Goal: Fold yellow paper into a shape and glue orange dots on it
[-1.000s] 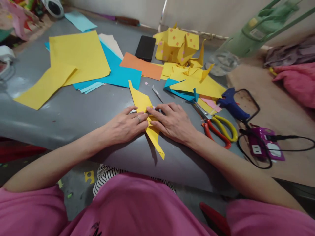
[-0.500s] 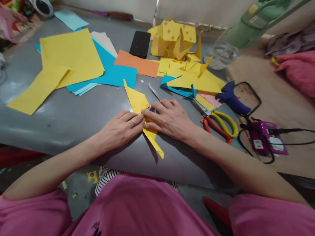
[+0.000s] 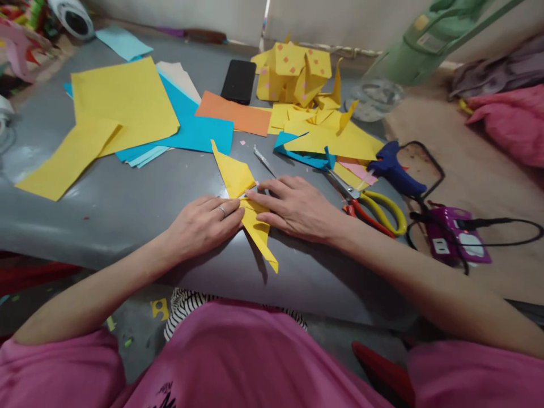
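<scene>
A folded piece of yellow paper [image 3: 232, 173] lies slantwise on the grey table in front of me, pinched-looking at its middle and with pointed ends. My left hand [image 3: 206, 221], a ring on one finger, lies flat with its fingers stretched out, their tips pressing the paper's left side at the middle. From the other side my right hand [image 3: 297, 207] rests its spread fingers on the paper, thumb apart from the index finger. The fingertips of both hands nearly meet over the fold. A slim craft knife [image 3: 264, 160] lies just beyond my right hand.
Scissors [image 3: 369, 207], a blue glue gun [image 3: 395, 170] and a purple power strip [image 3: 457, 235] with cables lie to the right. Yellow sheets [image 3: 123, 105], blue paper [image 3: 206, 133], a phone [image 3: 238, 81] and a spotted yellow paper model [image 3: 293, 71] stand or lie farther back.
The left fingers have drawn slightly back to the left, baring more of the paper's middle. The right hand stays on the paper, and the whole view has shifted a little.
</scene>
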Motion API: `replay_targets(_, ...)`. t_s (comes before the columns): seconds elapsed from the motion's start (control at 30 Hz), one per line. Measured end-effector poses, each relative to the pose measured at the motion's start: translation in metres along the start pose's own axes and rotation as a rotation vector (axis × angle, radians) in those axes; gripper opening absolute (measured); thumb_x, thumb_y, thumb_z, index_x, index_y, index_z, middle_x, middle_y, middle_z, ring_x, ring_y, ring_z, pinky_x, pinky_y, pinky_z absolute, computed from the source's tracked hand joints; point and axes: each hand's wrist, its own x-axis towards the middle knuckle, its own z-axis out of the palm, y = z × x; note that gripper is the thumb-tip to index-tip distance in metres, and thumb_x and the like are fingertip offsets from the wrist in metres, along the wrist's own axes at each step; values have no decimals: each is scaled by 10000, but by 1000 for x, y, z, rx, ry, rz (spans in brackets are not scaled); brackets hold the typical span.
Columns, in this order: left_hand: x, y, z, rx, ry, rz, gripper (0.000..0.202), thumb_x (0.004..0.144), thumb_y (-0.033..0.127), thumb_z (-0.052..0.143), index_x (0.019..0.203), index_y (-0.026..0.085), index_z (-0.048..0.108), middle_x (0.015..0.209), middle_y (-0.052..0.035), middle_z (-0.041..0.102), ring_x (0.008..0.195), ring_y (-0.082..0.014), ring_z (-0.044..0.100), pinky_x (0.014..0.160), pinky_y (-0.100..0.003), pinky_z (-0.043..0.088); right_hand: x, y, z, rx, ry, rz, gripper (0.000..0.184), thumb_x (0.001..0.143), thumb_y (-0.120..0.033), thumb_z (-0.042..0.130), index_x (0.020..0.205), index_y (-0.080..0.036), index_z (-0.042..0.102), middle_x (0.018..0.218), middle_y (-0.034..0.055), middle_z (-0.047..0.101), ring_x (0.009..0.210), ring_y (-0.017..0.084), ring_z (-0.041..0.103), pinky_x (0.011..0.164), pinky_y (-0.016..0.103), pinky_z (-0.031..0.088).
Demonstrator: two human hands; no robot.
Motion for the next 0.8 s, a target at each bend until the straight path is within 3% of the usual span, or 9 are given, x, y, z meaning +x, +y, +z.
replay_targets(0.13, 0, 0, 2, 13, -1, -27, 189, 1003, 261, 508, 941, 184, 669, 1076, -43, 767, 814, -161, 706, 694, -300, 507, -12, 6, 7, 126, 39, 27, 579, 1041, -544, 262, 1358, -182, 585, 1265, 126, 655, 1081, 267, 544, 913, 411, 390)
replay_targets(0.27, 1, -1, 5, -18, -38, -44, 195, 1000, 269, 508, 931, 174, 663, 1193, -59, 739, 863, -174, 698, 753, -314, 528, -10, 5, 10, 96, 58, 9, 626, 1026, -590, 247, 1310, -173, 617, 1239, 133, 665, 1067, 275, 548, 889, 411, 391)
replay_targets(0.5, 6, -5, 5, -78, -84, -11, 237, 1024, 254, 458, 894, 172, 638, 1068, -54, 765, 847, -154, 686, 815, -298, 528, -11, 3, 16, -38, 106, 8, 536, 1024, -572, 325, 1269, -207, 632, 1238, 89, 694, 1073, 270, 560, 843, 393, 363)
replay_targets(0.63, 5, -7, 5, -155, -17, -33, 276, 1028, 280, 453, 869, 168, 649, 1052, -49, 777, 801, -153, 685, 804, -288, 530, -18, 0, 10, 73, 117, 30, 411, 1032, -453, 417, 1289, -200, 614, 1293, 105, 673, 1137, 276, 577, 912, 410, 388)
replay_targets(0.8, -2, -10, 7, -194, -7, -97, 290, 1030, 315, 451, 897, 199, 682, 1120, -22, 775, 887, -149, 701, 825, -270, 521, -31, -10, 1, 230, 209, -104, 361, 952, -277, 562, 1300, -182, 573, 1303, 129, 667, 1143, 244, 598, 939, 400, 428)
